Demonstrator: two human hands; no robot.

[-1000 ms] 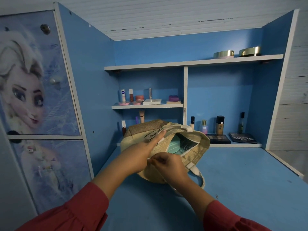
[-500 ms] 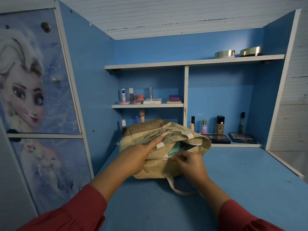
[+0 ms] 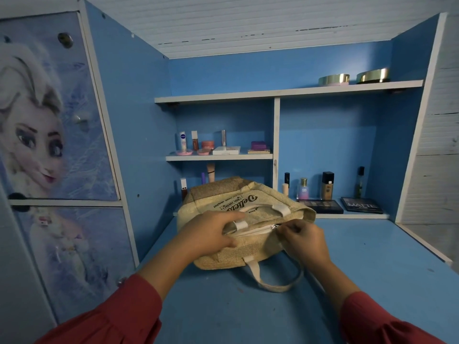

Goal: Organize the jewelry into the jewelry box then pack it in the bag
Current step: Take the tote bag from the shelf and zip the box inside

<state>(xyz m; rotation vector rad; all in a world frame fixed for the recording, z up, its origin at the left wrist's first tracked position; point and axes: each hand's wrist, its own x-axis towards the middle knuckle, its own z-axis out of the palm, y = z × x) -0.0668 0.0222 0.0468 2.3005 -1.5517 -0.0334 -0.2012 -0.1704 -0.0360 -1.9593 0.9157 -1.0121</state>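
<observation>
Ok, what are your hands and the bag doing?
Left hand grips bag at its mouth. Right hand pinches zipper pull. Nothing in the way.

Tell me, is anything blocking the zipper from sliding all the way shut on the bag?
Nothing visible. The right hand pinches the zipper pull partway along the bag mouth, the left hand holds the bag's closed end, and no item shows in the remaining stretch.

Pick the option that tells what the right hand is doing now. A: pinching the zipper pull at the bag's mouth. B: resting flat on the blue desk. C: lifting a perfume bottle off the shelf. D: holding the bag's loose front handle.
A: the right hand pinches the zipper pull at the mouth of the burlap bag, while the left hand grips the bag's near end.
</observation>
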